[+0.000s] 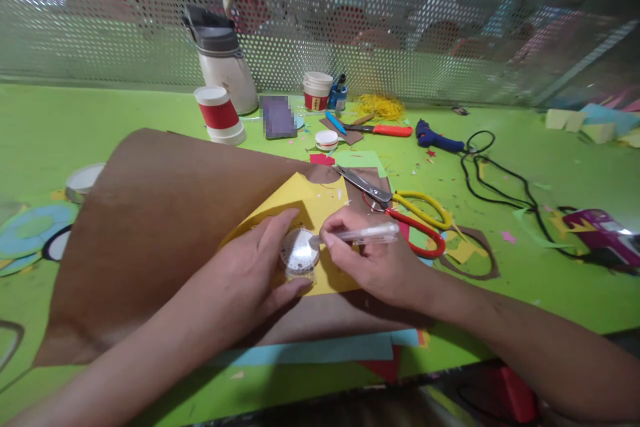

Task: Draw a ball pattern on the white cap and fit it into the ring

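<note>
My left hand (253,273) presses a small round clear lid (299,252) flat on a yellow paper sheet (310,203). My right hand (373,260) holds a clear-bodied pen (367,234) with its tip against the lid's right edge. The yellow sheet lies on a big curled brown paper sheet (160,227) that covers the table's middle. Blue and red paper (345,350) stick out beneath the brown sheet at the near edge.
Yellow- and red-handled scissors (400,207) lie right of the hands. Behind stand a white jug (223,60), red-banded paper cups (219,113), a glue pot (327,140), a cutter (383,129) and a blue glue gun (436,137) with black cord (500,180). Perforated metal screen at the back.
</note>
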Motion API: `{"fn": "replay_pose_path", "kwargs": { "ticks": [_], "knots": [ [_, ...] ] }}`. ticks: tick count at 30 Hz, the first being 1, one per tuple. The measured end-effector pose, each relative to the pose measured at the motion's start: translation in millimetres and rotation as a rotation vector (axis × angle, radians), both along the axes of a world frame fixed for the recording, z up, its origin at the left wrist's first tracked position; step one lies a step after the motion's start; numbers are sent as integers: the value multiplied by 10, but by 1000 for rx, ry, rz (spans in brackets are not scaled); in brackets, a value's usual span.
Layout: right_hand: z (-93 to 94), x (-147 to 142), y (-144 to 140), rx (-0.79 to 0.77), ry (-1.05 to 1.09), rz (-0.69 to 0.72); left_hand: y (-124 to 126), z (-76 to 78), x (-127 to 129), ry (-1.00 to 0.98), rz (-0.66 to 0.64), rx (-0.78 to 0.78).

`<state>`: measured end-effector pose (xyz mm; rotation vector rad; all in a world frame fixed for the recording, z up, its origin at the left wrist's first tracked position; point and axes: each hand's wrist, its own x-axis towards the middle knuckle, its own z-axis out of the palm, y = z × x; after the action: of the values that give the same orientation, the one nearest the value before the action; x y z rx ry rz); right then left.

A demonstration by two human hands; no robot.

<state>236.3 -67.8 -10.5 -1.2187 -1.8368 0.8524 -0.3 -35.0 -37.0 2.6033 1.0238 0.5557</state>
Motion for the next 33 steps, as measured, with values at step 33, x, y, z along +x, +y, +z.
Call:
{"fn": "replay_pose_path", "kwargs": {
  "ticks": [33],
  "knots": [
    [35,4,-27,-58,6,7,-15,-70,-25,-9,-3,63]
  ]
}}
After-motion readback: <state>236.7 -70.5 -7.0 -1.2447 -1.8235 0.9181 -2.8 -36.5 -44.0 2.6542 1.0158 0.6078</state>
